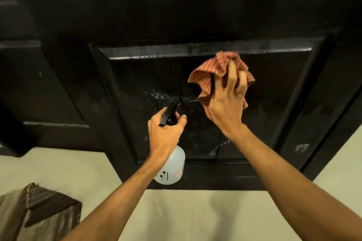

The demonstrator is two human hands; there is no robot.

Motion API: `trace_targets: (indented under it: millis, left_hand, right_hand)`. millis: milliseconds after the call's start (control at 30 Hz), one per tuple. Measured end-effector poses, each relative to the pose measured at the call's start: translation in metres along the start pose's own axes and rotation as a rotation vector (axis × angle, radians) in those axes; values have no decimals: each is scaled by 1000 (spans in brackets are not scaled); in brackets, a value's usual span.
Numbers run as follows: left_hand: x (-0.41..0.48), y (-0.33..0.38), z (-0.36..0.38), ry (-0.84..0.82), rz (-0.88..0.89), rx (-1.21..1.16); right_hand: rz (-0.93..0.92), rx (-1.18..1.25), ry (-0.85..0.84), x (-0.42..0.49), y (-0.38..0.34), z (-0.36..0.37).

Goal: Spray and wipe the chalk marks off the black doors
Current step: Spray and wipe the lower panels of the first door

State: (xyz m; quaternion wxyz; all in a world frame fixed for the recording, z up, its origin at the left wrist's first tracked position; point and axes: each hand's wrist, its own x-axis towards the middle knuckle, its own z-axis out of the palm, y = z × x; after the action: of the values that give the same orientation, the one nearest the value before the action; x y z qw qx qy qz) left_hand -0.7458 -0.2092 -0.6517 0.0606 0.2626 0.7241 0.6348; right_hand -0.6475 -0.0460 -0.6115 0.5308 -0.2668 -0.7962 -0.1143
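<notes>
A black panelled door (195, 15) fills the upper view. Faint white chalk marks (156, 96) smear across its lower recessed panel, with more streaks (217, 148) near the panel's bottom and a patch (301, 147) on the right stile. My left hand (165, 135) grips the black trigger head of a translucent white spray bottle (174, 168), nozzle pointing at the panel. My right hand (227, 101) holds a crumpled red checked cloth (219, 70) against the upper right of the panel.
A second black door (39, 84) stands at the left. Pale floor (195, 217) runs below the doors. A brown patterned mat (39, 207) lies at the lower left.
</notes>
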Motion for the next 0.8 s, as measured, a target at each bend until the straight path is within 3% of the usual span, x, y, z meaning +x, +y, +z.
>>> trace_targets:
  millis: [100,167,367,533,700,733,800]
  left_hand:
    - [11,-11,-23,27,-17,29]
    - [18,-15,-35,46,-17,45]
    - [19,-23,-70,120,15,5]
    - [21,-32,-102,153,-21,18]
    - [32,-36,-135,231,25,36]
    - [32,-35,-141,245,32,32]
    - [32,-33,-157,274,40,19]
  right_hand:
    - [-298,-130,-206,-65,-6,28]
    - [-390,-89,-238,-64,-7,30]
    - [-293,-56,-115,-13,-53,35]
    - [-755,-146,-387,-61,-65,52]
    - [-468,-65,-117,12,-127,50]
    - [-463,-70,-126,9,-136,53]
    - [-637,-110,-230,-16,-146,69]
